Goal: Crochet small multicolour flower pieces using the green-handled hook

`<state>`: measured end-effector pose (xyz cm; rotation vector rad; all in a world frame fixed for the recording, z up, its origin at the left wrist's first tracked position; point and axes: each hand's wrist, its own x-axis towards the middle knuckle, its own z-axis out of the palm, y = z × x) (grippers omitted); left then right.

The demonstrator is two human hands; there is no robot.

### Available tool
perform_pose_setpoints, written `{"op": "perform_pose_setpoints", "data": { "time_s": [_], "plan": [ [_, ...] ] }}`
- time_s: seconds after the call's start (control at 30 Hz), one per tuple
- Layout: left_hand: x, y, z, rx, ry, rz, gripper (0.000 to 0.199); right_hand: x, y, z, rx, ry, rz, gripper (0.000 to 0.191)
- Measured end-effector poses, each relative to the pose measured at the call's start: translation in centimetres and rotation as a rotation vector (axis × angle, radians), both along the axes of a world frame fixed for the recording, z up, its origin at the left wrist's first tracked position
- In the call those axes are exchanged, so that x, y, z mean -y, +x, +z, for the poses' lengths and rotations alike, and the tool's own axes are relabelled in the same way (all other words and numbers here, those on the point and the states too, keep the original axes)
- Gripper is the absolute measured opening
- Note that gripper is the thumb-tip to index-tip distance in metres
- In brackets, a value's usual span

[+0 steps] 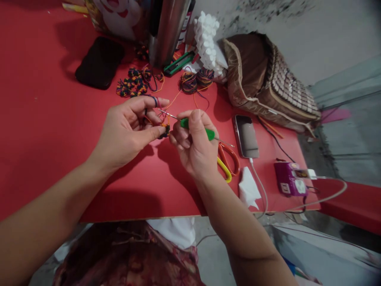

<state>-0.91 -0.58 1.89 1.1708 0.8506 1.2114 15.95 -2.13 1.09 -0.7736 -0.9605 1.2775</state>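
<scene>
My left hand [127,127] pinches a small piece of crochet work [164,132] in dark and orange yarn between thumb and fingers. Strands of yarn wrap round its raised forefinger. In my right hand [196,139] is a crochet hook [210,134] with a green handle, held closed between thumb and fingers. The hook's thin metal tip points left and lies at the yarn just above the crochet piece. Loose yarn runs from the left hand toward small yarn balls [189,82] further back. Whether the tip sits inside a loop is too small to tell.
Behind my hands lie a crocheted bundle [132,83], a black case [100,62], a steel flask [169,33] and a green box cutter [179,63]. To the right are scissors [233,159], a charging phone [246,136], tissue [248,188], a purple power box [290,178] and a brown bag [253,75].
</scene>
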Motion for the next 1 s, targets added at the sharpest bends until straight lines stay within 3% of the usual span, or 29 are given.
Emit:
{"op": "perform_pose_setpoints", "data": {
  "time_s": [0.17,0.6,0.73,0.83,1.0],
  "plan": [
    [0.14,0.00,0.01,0.043,0.046,-0.004,0.033,0.10,0.31,-0.04,0.045,0.072,0.012,0.043],
    [-0.33,0.10,-0.53,0.126,0.038,-0.110,0.036,0.15,0.25,0.15,-0.028,0.003,0.034,0.045],
    [-0.37,-0.07,-0.33,0.099,0.050,-0.109,0.043,0.32,0.27,0.22,-0.082,-0.040,0.056,0.035],
    [-0.39,-0.23,-0.25,0.073,0.072,-0.110,0.049,0.67,0.42,-0.13,-0.030,-0.023,0.033,0.027],
    [-0.60,-0.47,-0.22,0.082,0.071,-0.180,0.054,1.00,0.53,-0.66,0.070,0.038,0.003,0.035]
  ]
}}
